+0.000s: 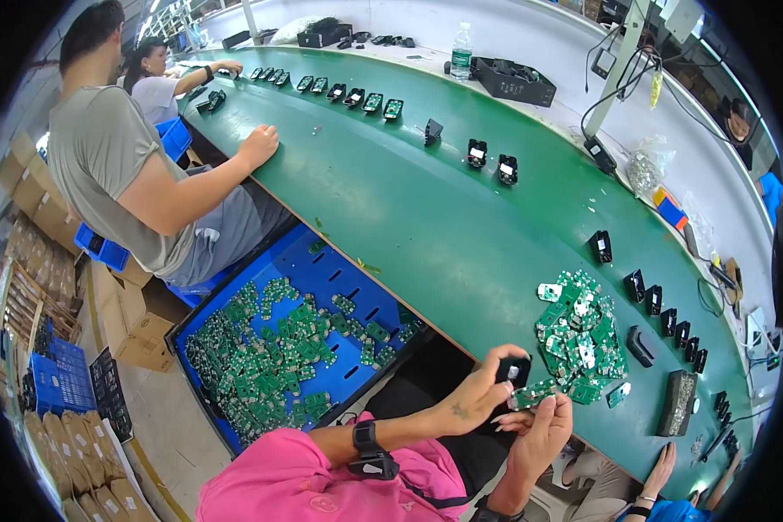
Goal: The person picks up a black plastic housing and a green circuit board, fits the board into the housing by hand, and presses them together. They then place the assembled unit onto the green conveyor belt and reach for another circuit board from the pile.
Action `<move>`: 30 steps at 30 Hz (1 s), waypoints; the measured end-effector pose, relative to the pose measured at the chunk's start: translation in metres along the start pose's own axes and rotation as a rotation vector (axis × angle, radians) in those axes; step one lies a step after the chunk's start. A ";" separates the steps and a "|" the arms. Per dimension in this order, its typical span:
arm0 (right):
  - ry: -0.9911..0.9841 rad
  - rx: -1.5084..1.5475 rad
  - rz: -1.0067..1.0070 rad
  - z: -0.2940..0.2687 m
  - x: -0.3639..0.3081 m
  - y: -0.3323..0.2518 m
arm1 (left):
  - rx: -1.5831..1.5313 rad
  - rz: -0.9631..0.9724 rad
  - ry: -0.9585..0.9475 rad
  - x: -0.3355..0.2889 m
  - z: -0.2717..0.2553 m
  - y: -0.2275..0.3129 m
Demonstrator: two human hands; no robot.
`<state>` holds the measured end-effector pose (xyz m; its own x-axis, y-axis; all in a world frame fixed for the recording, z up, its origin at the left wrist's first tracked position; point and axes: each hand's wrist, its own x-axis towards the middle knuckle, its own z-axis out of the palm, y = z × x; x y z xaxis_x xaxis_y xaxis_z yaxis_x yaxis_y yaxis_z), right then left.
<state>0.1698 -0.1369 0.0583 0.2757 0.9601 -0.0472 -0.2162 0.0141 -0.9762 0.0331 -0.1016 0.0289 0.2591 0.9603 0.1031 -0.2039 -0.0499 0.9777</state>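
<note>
My left hand (pixel 477 393) grips a small black plastic housing (pixel 514 371) between thumb and fingers at the table's near edge. Close beside it, my right hand (pixel 541 435) pinches a green circuit board (pixel 532 396). The board is right below the housing; whether the two touch I cannot tell. Just beyond my hands lies a heap of green circuit boards (pixel 580 335) on the green table (pixel 426 261). One loose board (pixel 619 395) rests at the heap's right side.
A blue crate (pixel 313 270) full of circuit boards stands left of me, below table height. Black housings (pixel 656 300) line the table's right side; a dark block (pixel 677 404) sits nearer. More housings (pixel 354 97) run along the far side. Co-workers (pixel 117 165) sit left, others' hands (pixel 661 470) right.
</note>
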 end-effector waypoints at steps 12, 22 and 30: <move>-0.054 -0.119 0.028 0.001 0.000 -0.016 | -0.233 -0.057 -0.148 0.007 -0.009 0.011; -0.220 -0.103 0.054 -0.013 -0.003 -0.023 | 0.346 0.428 -0.197 0.012 -0.013 0.010; -0.156 -0.325 -0.079 0.001 -0.002 -0.029 | 0.355 0.376 -0.122 0.019 -0.013 0.008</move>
<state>0.1749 -0.1394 0.0872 0.1286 0.9909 0.0395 0.1155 0.0246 -0.9930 0.0238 -0.0801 0.0362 0.3416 0.8204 0.4585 0.0229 -0.4950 0.8686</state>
